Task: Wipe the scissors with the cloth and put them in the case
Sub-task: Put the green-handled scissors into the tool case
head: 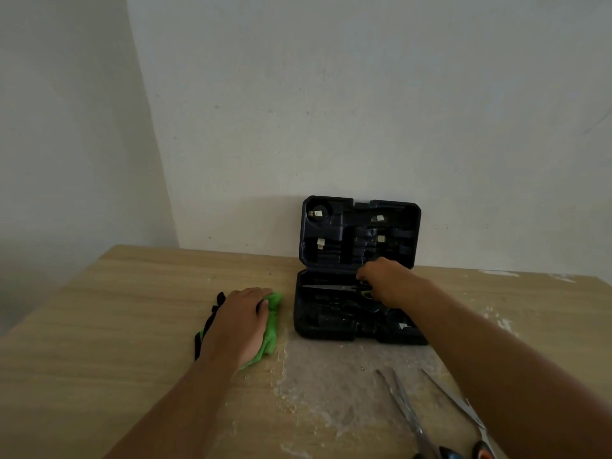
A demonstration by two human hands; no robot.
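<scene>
Head view: right hand (384,276), fingers curled at the handles of slim steel scissors with dark handles (331,287), lays them blade-tips toward nine o'clock in the tray of the open black moulded plastic case (359,270). Left hand (243,321) rests flat on the crumpled green cloth (273,323), nine o'clock of the case. Seat blades level in the recess before letting go; two further scissors (410,415) wait at five o'clock.

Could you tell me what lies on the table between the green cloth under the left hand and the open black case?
Nothing: the head view shows only a narrow strip of bare table between the green cloth and the case.
</scene>
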